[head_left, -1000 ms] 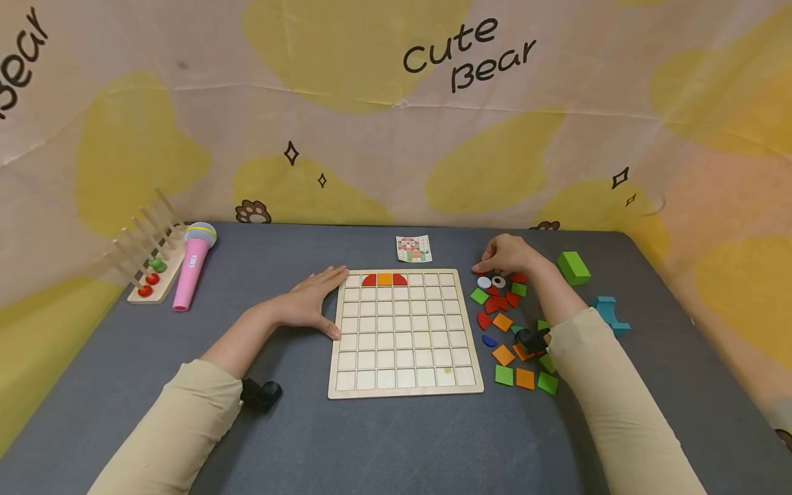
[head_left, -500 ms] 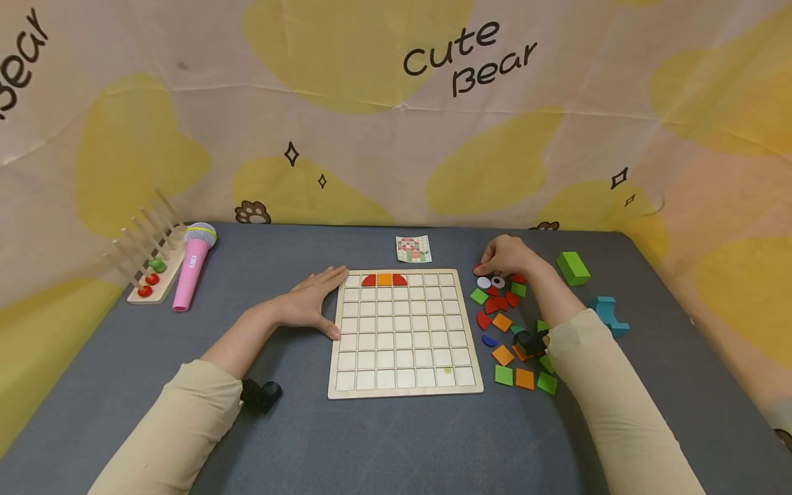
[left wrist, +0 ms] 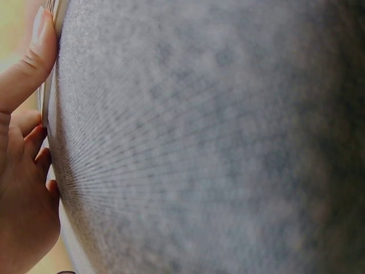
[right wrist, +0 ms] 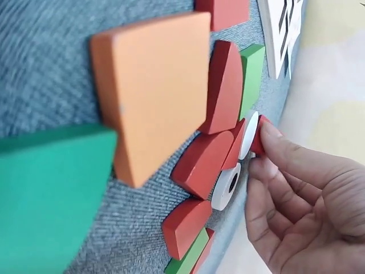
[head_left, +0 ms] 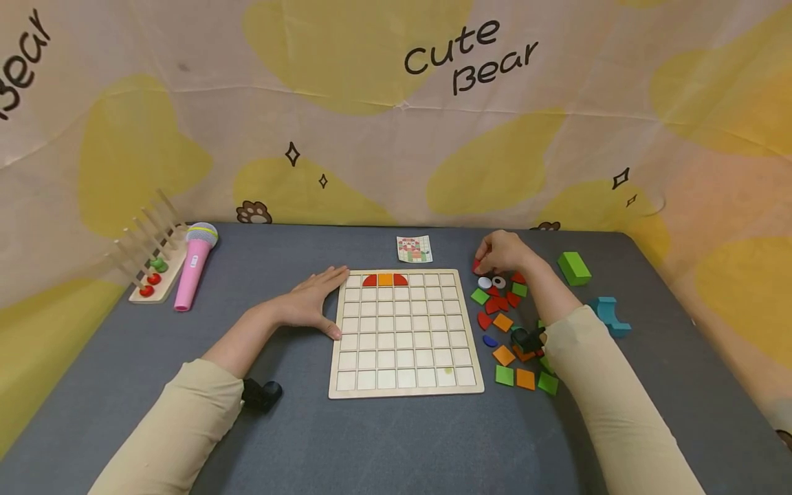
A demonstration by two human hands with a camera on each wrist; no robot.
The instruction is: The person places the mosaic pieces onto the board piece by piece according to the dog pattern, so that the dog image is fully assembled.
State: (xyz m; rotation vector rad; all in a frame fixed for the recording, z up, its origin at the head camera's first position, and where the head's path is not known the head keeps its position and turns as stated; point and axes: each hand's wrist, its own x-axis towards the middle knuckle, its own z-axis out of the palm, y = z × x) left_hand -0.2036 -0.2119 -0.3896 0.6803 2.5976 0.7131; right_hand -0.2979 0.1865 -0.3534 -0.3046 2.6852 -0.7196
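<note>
While left hand (head_left: 312,300) touches board edge (head_left: 335,357), right (head_left: 502,252) seemingly pinches red piece (right wrist: 258,138).

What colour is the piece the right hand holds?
The piece is red, clearest in the right wrist view.

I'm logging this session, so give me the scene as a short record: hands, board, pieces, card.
Left hand: touching left edge of board
Right hand: pinching a red piece
Board's far row: two red pieces, orange square between them
Loose pieces: right of board, several colours
Card: beyond board
Microphone: far left, beside peg stand
</note>
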